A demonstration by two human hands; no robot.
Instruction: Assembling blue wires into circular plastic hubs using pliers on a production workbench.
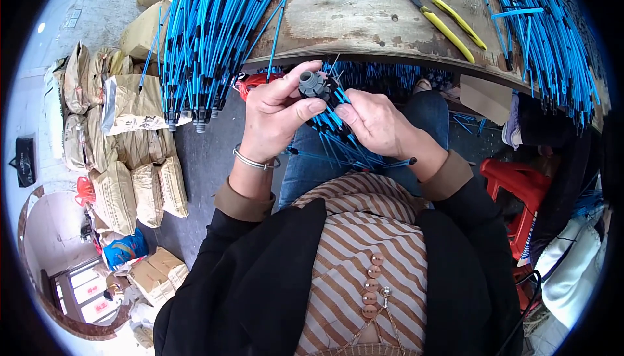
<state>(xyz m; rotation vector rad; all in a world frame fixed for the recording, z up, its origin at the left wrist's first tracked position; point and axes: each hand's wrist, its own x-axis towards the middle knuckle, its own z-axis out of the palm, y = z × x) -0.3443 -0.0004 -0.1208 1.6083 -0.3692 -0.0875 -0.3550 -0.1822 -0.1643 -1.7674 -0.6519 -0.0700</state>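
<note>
My left hand (273,114) is closed round a dark grey ribbed plastic hub (313,85) with a round hole in its end, thumb and fingers on either side of it. Thin blue rods (325,120) with black joints run from the hub down over my lap. Beside it, my right hand (379,124) pinches some of these rods between thumb and fingers, close to the hub. Its fingertips are partly hidden. A few thin wire-like ends stick up behind the hub.
A worn wooden table (344,11) lies ahead, with yellow-handled pliers (448,33) on it. Blue-rod bundles (211,37) hang over its left edge; another pile (552,44) lies right. Brown sacks (114,193) stand left, a red stool (513,184) right, near another person's leg.
</note>
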